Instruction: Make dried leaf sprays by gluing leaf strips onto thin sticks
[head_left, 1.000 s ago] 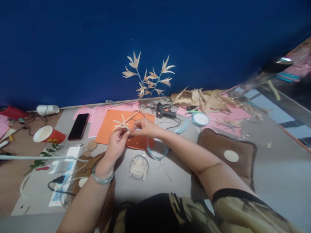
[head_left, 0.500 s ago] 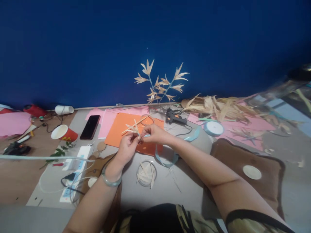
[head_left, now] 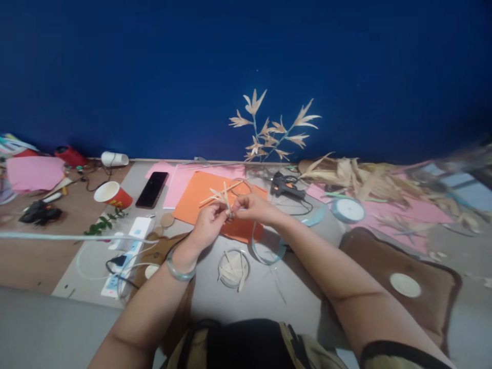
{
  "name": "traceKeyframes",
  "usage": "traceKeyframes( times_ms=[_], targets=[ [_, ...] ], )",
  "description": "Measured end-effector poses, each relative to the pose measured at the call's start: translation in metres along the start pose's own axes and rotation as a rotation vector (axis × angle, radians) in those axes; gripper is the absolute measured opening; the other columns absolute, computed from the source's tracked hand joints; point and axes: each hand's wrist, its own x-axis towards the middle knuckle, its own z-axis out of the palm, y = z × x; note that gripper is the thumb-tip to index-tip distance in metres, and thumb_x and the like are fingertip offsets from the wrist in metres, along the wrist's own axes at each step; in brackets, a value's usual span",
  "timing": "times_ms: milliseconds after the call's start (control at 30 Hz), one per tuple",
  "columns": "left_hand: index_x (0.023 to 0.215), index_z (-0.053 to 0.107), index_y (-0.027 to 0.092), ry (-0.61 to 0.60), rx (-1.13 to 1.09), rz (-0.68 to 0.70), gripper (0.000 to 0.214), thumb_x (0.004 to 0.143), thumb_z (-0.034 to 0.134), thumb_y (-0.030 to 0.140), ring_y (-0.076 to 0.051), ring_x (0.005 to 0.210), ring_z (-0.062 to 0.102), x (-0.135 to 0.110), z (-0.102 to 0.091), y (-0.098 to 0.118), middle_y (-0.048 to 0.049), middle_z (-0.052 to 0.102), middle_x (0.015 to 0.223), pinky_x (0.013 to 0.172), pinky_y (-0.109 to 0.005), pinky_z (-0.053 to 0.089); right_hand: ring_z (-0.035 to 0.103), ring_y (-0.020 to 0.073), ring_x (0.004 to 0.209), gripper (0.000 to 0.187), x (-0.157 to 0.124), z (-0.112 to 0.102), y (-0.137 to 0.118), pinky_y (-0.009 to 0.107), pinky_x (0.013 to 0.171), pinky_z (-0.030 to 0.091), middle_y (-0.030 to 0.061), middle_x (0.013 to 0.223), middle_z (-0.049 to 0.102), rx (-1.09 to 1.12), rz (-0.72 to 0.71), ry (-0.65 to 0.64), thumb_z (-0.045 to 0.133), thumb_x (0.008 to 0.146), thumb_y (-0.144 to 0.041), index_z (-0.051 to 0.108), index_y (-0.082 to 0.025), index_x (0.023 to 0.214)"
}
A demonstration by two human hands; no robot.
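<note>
One left hand [head_left: 208,224] and one right hand [head_left: 252,208] pinch a pale flower [head_left: 221,196] low, apparently keeping its petals uncrushed above orange paper [head_left: 191,199].

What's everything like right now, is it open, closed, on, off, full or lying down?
Left hand: pinched on the husk flower
Husk flower: held up, petals spread
Phone: lying flat, screen dark
Paper cup: open, no lid
Glue gun: lying down, not held
Power strip: black plug in it
Glass dish: holding pale strips
</note>
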Motion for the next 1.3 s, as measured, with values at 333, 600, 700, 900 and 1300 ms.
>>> traceKeyframes(
  times_ms=[333,600,700,900,1300],
  targets=[
    [0.076,0.06,0.015,0.013,0.029,-0.005,0.016,0.078,0.061,0.031,-0.014,0.06,0.063,-0.0014,0.0,0.006,-0.0014,0.065,0.066,0.064,-0.028,0.052,0.065,0.0118,0.065,0.028,0.0021,-0.0015,0.0086,0.023,0.067,0.047,0.0025,0.068,0.071,0.129,0.018,-0.066,0.077,0.062,-0.036,0.066,-0.012,0.069],
    [0.075,0.059,0.015,0.016,0.05,-0.005,0.017,0.079,0.059,0.031,-0.016,0.062,0.064,0.0,0.0009,0.001,-0.0031,0.065,0.067,0.065,-0.029,0.052,0.062,0.0116,0.063,0.022,0.0024,0.0002,0.0039,0.024,0.066,0.045,0.0019,0.064,0.069,-0.032,0.006,0.019,0.075,0.062,-0.033,0.066,-0.012,0.066],
    [0.076,0.059,0.014,0.01,0.033,-0.011,0.018,0.078,0.06,0.032,-0.015,0.062,0.064,0.0008,0.0006,-0.0007,-0.0029,0.065,0.067,0.065,-0.029,0.052,0.064,0.0127,0.065,0.022,0.0028,-0.0001,0.0055,0.025,0.069,0.047,0.002,0.065,0.07,0.036,0.012,-0.021,0.074,0.062,-0.033,0.066,-0.013,0.065],
    [0.077,0.061,0.014,0.007,0.03,0.004,0.018,0.078,0.061,0.032,-0.014,0.061,0.063,0.0004,0.0002,0.0,-0.0024,0.066,0.068,0.064,-0.027,0.052,0.066,0.0131,0.069,0.016,0.0032,-0.0022,0.0082,0.024,0.071,0.048,0.002,0.068,0.071,0.082,-0.025,-0.073,0.072,0.064,-0.029,0.067,-0.013,0.065],
    [0.069,0.061,0.014,0.072,-0.006,-0.035,0.017,0.075,0.063,0.03,-0.014,0.059,0.063,0.0028,0.0016,-0.0027,-0.0022,0.064,0.061,0.061,-0.025,0.052,0.064,0.0142,0.064,0.017,0.0063,0.0075,0.0081,0.026,0.067,0.047,0.0025,0.063,0.069,-0.021,0.036,0.082,0.072,0.059,-0.028,0.065,-0.013,0.064]
  ],
)
